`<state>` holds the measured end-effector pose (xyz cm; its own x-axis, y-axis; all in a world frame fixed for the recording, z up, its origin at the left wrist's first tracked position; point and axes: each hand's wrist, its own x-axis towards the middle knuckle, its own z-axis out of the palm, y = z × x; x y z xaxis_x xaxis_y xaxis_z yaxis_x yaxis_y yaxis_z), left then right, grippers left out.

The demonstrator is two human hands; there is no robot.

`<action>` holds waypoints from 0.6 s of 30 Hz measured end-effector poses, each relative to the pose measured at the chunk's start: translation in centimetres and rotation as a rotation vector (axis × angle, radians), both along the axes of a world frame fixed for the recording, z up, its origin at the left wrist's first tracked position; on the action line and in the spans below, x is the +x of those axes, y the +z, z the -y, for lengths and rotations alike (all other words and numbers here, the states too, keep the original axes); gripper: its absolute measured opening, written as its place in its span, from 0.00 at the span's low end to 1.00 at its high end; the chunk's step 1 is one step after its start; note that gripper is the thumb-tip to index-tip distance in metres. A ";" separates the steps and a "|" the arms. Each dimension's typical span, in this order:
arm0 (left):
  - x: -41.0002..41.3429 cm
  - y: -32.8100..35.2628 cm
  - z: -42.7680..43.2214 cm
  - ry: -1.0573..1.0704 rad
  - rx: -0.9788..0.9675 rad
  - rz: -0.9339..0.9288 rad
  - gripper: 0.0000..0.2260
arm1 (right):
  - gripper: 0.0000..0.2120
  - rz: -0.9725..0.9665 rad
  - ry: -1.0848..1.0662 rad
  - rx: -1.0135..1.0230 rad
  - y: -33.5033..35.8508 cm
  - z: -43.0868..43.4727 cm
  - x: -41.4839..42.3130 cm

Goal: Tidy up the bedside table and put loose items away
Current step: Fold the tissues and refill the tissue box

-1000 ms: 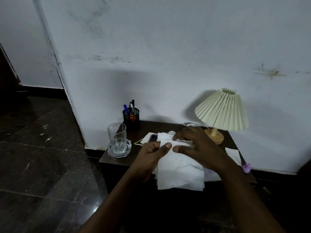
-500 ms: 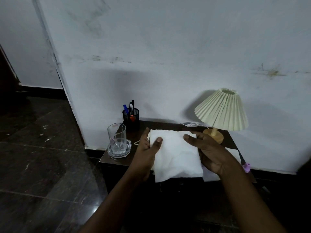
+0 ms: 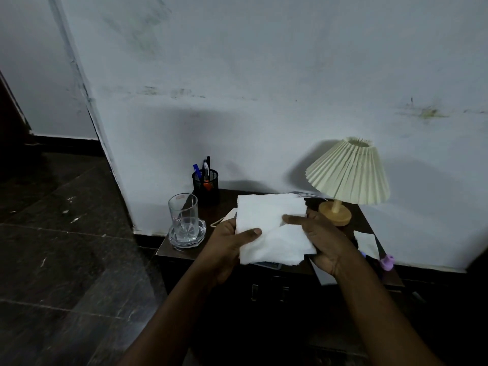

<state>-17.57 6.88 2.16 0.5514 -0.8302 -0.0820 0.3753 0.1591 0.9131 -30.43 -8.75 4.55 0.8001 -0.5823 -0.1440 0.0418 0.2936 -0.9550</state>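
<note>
From the head camera, we see the tissue [image 3: 272, 228] held up at the centre of the frame, above the bedside table [image 3: 184, 250]. Our left hand [image 3: 227, 240] pinches its left edge, thumb on top; our right hand [image 3: 320, 240] clasps the right edge, one finger laid across the sheet. We judge it very light, soft and limp, easy to tear or crumple, so it is best held by opposite edges as we fold. A glass [image 3: 184, 216] stands at the left, a lamp [image 3: 348, 178] at the right, a pen holder [image 3: 205, 183] behind.
</note>
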 end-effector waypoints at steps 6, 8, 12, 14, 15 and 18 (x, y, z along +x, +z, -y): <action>1.1 0.1 -0.1 0.048 0.010 0.039 0.08 | 0.21 0.035 0.136 0.024 -0.2 0.9 -0.8; 1.4 0.2 -0.4 -0.014 -0.038 0.065 0.11 | 0.20 0.055 0.099 0.024 -0.4 1.3 -0.9; 1.5 0.7 -0.8 -0.091 -0.086 -0.025 0.22 | 0.26 0.084 0.110 -0.058 -0.5 1.7 -1.2; 1.6 0.8 -0.8 -0.096 -0.103 -0.067 0.22 | 0.21 0.121 0.164 -0.159 -0.6 1.8 -1.2; 1.6 0.7 -0.8 -0.085 -0.097 -0.077 0.21 | 0.19 0.133 0.171 -0.208 -0.7 2.0 -1.2; 1.6 0.4 -0.6 -0.091 -0.056 -0.107 0.17 | 0.19 0.114 0.157 -0.389 -0.9 2.8 -1.3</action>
<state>-15.99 7.50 2.55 0.4641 -0.8814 -0.0883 0.4850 0.1695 0.8579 -31.76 -11.59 3.70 0.8813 -0.4459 0.1567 0.1371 -0.0762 -0.9876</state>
